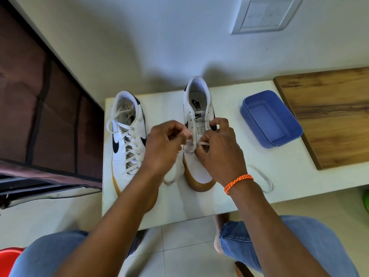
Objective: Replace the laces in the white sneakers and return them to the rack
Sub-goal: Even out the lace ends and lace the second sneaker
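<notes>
Two sneakers on the low table point(229, 198)

The unlaced sneaker point(197, 108) stands mid-table; the laced sneaker point(127, 136) is to its left, near the table's left edge; the tub point(271, 118) sits to its right; the board point(327, 114) lies further right, overlapping the table; both hands point(165, 144) point(219, 148) are over the unlaced sneaker; a loose lace point(263, 178) trails on the table at its right, nearer the person.

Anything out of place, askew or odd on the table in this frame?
Nothing damaged or spilled. The right sneaker has most eyelets bare while both hands work a lace through it; the lace's loose end trails over the table.
</notes>
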A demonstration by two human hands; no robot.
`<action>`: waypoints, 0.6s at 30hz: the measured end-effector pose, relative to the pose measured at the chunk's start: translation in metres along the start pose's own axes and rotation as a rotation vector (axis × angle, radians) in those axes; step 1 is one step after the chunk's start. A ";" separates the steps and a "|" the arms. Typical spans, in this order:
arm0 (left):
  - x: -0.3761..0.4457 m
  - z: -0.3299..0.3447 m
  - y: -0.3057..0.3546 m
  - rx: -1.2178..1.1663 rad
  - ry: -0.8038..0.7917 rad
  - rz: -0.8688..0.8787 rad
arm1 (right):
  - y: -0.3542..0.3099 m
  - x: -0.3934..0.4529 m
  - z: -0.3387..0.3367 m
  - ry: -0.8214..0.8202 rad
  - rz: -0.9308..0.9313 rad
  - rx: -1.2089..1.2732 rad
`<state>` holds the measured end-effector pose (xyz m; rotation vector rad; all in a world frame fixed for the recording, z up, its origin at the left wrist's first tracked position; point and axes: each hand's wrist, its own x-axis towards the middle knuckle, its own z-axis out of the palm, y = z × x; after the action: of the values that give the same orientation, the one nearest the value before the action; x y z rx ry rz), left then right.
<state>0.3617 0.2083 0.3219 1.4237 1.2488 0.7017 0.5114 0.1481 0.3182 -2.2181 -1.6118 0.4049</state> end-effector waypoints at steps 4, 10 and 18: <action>0.000 -0.021 0.024 -0.869 -0.174 -0.097 | 0.003 0.003 -0.002 -0.039 0.009 0.055; 0.003 -0.004 0.002 0.472 -0.092 -0.005 | 0.013 0.009 -0.006 -0.087 0.038 0.228; 0.010 0.000 -0.009 0.243 -0.071 0.036 | 0.018 0.011 -0.009 -0.111 0.021 0.253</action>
<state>0.3614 0.2164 0.3114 1.6580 1.2890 0.5314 0.5341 0.1523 0.3176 -2.0543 -1.4992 0.7075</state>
